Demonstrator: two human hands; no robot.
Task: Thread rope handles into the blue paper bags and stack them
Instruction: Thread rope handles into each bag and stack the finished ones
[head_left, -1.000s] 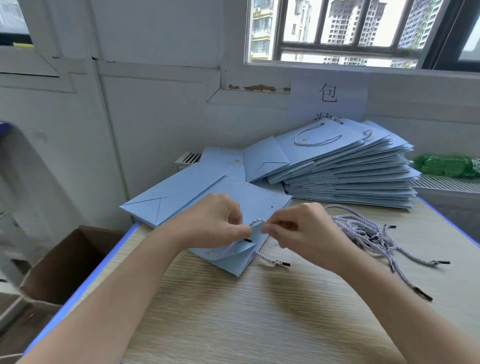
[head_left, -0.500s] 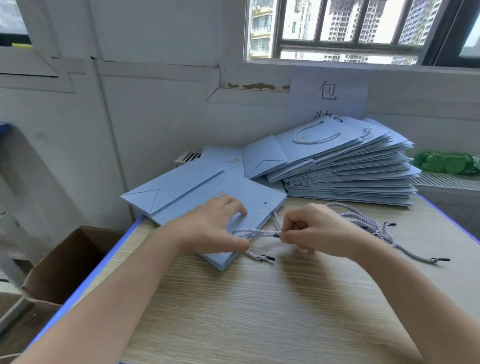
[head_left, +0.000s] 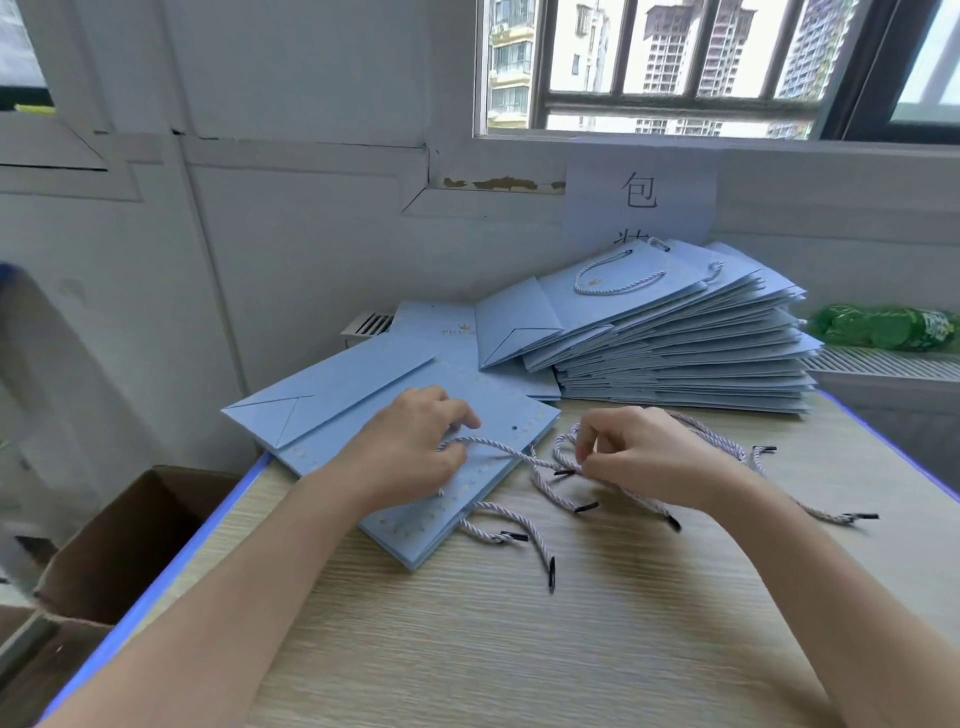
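Left hand (head_left: 415, 447) presses our flat blue bag (head_left: 410, 447) onto the counter (head_left: 597, 623) at mid-frame, fingers curled round a rope handle (head_left: 498, 452); our right hand (head_left: 639, 457) pinches a cord near its black tip (head_left: 563, 472). We judge the bag light, stiff and easily creased, best held flat near its punched hole (head_left: 514, 428). The rope looks soft and limp, so we grip it close to the hard tip. The bag's long axis runs from upper left to lower right. The finished stack (head_left: 675, 353) lies at upper right.
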